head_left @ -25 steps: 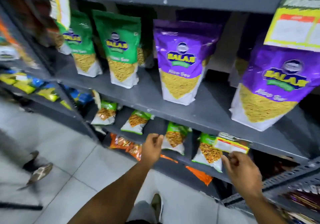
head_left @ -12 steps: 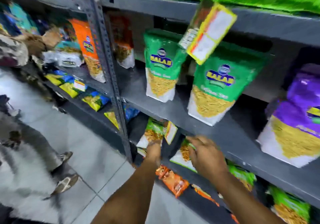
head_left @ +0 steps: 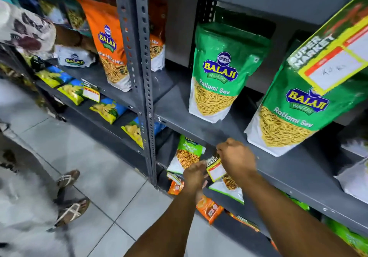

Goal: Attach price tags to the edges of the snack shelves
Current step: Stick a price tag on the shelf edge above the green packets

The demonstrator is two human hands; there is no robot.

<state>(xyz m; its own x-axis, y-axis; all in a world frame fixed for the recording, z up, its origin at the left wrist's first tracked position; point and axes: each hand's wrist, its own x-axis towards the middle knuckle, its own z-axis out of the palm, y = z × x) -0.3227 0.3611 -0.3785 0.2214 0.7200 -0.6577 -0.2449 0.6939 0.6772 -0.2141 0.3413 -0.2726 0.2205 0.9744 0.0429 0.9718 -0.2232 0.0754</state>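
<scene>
A small yellow-bordered price tag (head_left: 214, 169) hangs at the front edge of the grey metal shelf (head_left: 278, 175) that carries the green Ratlami Sev bags (head_left: 217, 71). My right hand (head_left: 236, 158) pinches the tag's top against that edge. My left hand (head_left: 194, 174) is closed at the tag's left side, touching it. A large price tag (head_left: 334, 57) hangs from the shelf above at the right. Another small tag (head_left: 90, 91) hangs on the left bay's shelf.
A perforated grey upright post (head_left: 139, 57) divides the two bays. Orange Balaji bags (head_left: 108, 43) stand left of it, small snack packets lie on the lower shelves. Another person's sandalled feet (head_left: 70, 197) stand on the tiled floor at left, their arm reaching into the left shelf.
The view has swung left along the shelves. My hands have come together at the shelf edge, and both now hold a small price tag there.
</scene>
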